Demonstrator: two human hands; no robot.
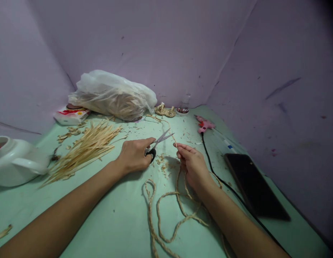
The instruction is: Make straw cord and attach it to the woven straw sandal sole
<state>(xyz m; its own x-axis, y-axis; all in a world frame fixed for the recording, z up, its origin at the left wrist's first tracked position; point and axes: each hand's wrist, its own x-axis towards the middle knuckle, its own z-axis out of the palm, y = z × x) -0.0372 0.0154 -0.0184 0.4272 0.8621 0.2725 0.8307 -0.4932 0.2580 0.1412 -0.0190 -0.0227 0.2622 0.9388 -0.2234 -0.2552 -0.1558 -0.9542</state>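
Note:
My left hand [135, 154] is closed around the black handles of a pair of scissors [153, 154]. The scissors' metal blades are spread apart and point right, towards the cord by my other hand. Between thumb and fingertips, my right hand [193, 165] pinches a thin braided straw cord [149, 212]. From that pinch one length runs up and away to the back of the table, while the rest hangs below the palm and lies in loose loops near the front. Small straw clippings [163, 165] are scattered between the two hands.
Dried straw strips [88, 150] lie left, beside a white pot [21, 161]. At the back are a plastic bag [112, 95], a tissue pack [72, 116], a woven straw piece [166, 110] and a bead dish [182, 111]. A pink glue gun [205, 124], its black cable and a phone [255, 186] lie right.

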